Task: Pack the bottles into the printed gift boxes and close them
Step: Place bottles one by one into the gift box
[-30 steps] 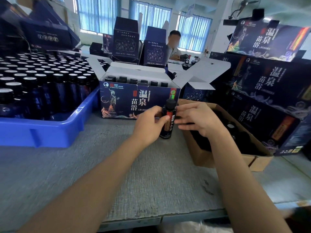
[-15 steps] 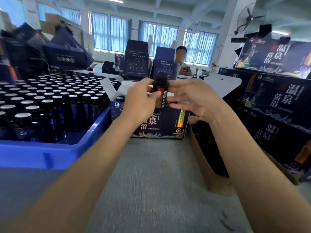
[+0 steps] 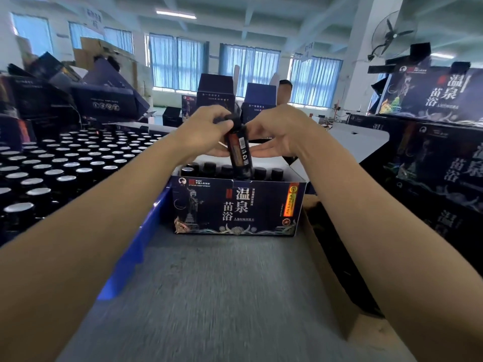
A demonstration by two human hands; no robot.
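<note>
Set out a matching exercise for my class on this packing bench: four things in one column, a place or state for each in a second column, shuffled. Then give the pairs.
Things
1. held bottle
2. blue crate
3. open gift box
4. wall fan

Places or states
A. mounted high up on the right
B. left of the gift box, filled with capped bottles
C. gripped at its cap by the left hand
D. in the middle, flaps open, bottles inside

Pairs: 1-C, 2-B, 3-D, 4-A
</note>
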